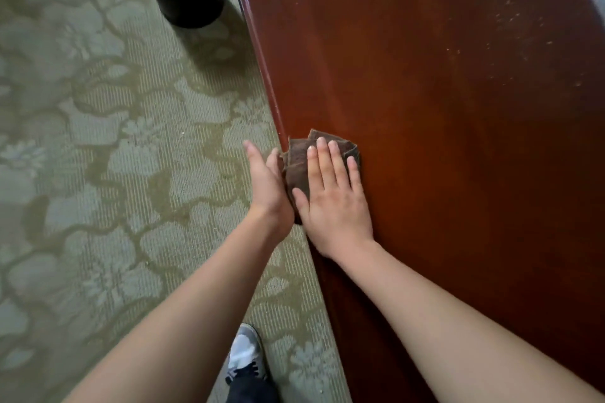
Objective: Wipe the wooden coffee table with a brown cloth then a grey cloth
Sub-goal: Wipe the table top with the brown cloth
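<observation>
Both arms [458, 321] reach out, the right hand [334, 203] pressing flat on the brown cloth [298, 163] at the edge of the wooden coffee table [425, 75], the left hand [266, 183] open beside it, and a push too far could drop the cloth onto the carpet [98, 141].

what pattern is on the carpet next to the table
The carpet is pale green with a darker olive floral, branching pattern, shown clearly in the head view.

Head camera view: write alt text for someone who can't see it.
A right hand presses a folded brown cloth flat at the edge of a reddish wooden table. The open left hand hovers beside that edge, over green patterned carpet.
</observation>
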`<state>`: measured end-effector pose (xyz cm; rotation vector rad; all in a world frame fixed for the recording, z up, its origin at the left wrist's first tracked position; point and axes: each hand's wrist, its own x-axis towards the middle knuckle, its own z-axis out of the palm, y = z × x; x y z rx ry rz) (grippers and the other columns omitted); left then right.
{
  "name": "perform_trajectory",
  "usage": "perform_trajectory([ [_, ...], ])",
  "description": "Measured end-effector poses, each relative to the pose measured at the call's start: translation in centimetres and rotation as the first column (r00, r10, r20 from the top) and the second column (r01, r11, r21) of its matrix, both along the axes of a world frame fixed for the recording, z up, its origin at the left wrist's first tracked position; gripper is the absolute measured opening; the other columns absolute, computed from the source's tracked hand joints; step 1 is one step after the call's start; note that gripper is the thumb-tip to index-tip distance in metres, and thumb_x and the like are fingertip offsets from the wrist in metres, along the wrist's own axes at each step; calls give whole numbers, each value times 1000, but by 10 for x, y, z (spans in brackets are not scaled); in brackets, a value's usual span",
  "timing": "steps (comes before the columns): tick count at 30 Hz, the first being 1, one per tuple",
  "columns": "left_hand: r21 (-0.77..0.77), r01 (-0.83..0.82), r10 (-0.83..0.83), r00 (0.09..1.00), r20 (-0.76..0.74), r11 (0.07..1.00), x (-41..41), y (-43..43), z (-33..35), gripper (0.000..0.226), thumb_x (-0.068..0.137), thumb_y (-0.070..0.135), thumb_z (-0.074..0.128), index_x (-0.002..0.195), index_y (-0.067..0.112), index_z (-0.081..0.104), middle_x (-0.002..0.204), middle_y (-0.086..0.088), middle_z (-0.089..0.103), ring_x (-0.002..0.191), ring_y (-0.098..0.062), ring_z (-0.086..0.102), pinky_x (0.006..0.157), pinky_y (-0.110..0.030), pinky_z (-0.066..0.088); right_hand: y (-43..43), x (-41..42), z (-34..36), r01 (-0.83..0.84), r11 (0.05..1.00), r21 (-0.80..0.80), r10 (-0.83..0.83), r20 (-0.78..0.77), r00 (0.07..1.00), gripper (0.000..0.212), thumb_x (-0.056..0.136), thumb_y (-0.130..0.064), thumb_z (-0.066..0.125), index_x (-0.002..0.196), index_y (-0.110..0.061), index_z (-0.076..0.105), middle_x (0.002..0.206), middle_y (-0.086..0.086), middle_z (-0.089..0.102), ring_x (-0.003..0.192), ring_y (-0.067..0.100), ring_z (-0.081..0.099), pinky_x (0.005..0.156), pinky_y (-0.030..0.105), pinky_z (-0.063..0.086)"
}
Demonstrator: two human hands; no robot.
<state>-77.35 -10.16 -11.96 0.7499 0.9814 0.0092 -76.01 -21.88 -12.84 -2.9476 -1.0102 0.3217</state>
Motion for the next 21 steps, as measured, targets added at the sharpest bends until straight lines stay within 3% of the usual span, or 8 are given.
perform_trajectory([
  [3,-65,69,-72,996,-46,995,2,36,9,106,90,89,10,147,12,56,136,-8,69,125,-22,64,109,-40,49,37,29,6,77,997,-2,-77,-31,997,74,107,-51,16,166,-8,-1,175,12,-4,162,26,-5,131,48,-1],
  [5,-120,105,-109,994,-32,987,-2,57,6,107,90,89,9,140,10,62,136,-10,69,127,-24,62,109,-43,49,64,47,10,91,996,-6,-91,-37,995,75,108,-52,16,165,-9,-5,175,11,-9,162,25,-9,131,47,-3],
  [9,-209,113,-123,992,-38,971,-10,55,1,109,88,91,11,144,9,58,147,-8,60,138,-27,53,118,-52,39,94,87,9,105,993,-58,-107,-27,994,75,109,-53,17,166,-10,-6,175,10,-9,162,24,-10,131,47,-5],
  [12,-206,119,-135,989,-64,971,-4,53,7,106,90,89,11,145,11,57,150,-6,56,142,-26,48,121,-54,34,123,109,12,166,986,-31,-167,-68,984,76,109,-54,21,166,-10,-4,175,10,-8,162,25,-9,131,47,-6],
  [15,-153,115,-130,987,-93,982,6,51,9,104,89,90,12,146,15,56,147,-4,60,138,-24,52,118,-54,38,120,113,11,114,993,-36,-117,-76,990,77,109,-53,23,165,-9,-5,175,10,-9,162,25,-10,130,46,-6],
  [18,-80,119,-132,976,-175,990,18,49,15,99,90,88,11,143,20,59,141,-2,65,132,-22,58,115,-55,41,86,85,10,37,999,25,-35,-61,998,80,106,-52,28,166,-7,0,176,10,-3,162,25,-4,131,48,2],
  [21,10,117,-114,978,-175,993,43,59,23,95,92,86,14,157,23,44,162,0,43,144,-25,47,118,-54,38,33,39,6,4,997,73,1,-63,998,81,101,-50,30,166,-5,11,175,12,6,162,28,6,130,51,14],
])
